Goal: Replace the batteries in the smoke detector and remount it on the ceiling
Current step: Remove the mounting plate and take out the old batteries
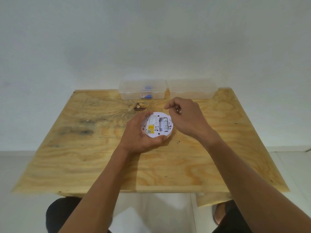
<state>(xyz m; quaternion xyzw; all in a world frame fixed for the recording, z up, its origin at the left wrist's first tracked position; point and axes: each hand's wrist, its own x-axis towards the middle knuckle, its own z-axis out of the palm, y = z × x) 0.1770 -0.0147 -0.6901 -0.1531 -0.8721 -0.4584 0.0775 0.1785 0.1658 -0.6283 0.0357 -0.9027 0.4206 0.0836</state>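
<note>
The round white smoke detector (156,126) lies back side up at the table's middle, and my left hand (139,133) grips its left and near rim. Its open compartment shows one white battery (166,126) and a yellow label beside it. My right hand (183,115) hovers just over the detector's right rim with its fingers curled. A small dark metallic end (179,111) shows between those fingers and looks like a battery; the rest of it is hidden.
The plywood table (84,157) stands against a white wall. At its far edge are a clear plastic box (142,89) holding blue-tipped items and a second clear box (192,89) to the right. My knees show below the near edge.
</note>
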